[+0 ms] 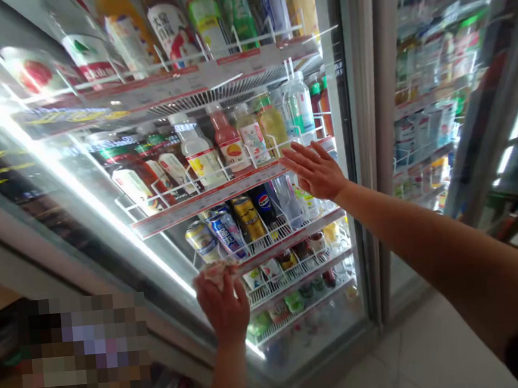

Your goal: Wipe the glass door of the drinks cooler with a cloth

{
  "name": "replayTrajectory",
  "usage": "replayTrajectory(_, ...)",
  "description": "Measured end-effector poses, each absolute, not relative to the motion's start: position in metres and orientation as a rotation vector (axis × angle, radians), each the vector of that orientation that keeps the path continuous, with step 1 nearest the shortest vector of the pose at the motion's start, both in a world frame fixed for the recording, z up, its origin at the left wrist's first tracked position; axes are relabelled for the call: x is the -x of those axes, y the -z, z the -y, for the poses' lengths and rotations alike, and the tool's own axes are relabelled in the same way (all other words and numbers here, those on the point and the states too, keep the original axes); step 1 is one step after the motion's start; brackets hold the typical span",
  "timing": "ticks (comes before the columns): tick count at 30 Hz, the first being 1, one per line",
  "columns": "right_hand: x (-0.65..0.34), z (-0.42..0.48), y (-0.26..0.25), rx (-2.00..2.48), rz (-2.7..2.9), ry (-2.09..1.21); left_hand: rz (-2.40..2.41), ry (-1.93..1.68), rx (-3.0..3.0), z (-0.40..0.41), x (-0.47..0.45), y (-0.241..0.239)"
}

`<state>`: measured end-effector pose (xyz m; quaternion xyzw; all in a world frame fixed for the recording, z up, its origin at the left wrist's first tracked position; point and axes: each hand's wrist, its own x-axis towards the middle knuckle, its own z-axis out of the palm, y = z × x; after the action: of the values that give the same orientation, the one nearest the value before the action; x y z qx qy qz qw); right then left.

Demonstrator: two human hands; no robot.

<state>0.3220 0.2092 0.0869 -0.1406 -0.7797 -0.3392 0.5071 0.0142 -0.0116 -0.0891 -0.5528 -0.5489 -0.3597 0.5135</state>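
A crumpled, pinkish-white cloth [218, 272] is bunched under the fingers of my left hand [225, 307], which looks pressed to the glass door [306, 340] of a lit drinks fridge. Slight blur softens that hand and the cloth. Higher and to the right, my right hand [313, 172] lies flat with its fingers stretched out, seemingly against the same glass, and holds nothing. Behind the pane, a price-label rail [214, 197] runs near its fingertips. Cans, among them a gold can [248, 219], stand on the shelf above my left hand.
Bottles such as a pink one [230, 139] fill the shelves behind the glass. A grey metal door frame [365, 150] rises on the right, with another stocked fridge [431, 103] beyond. Pale floor tiles [415, 349] show below. Goods at lower left are partly pixelated.
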Motion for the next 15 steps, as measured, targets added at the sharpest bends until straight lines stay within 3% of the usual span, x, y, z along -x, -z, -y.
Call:
replayTrajectory(8, -0.321, -0.211, -0.086, 0.341, 1.876, 0.814, 1.512, 1.229, 1.131, 0.003, 0.001, 0.039)
replayTrajectory(15, -0.321, -0.21, -0.087, 0.341, 1.863, 0.834, 1.509, 1.34, 1.123, -0.022, -0.02, 0.02)
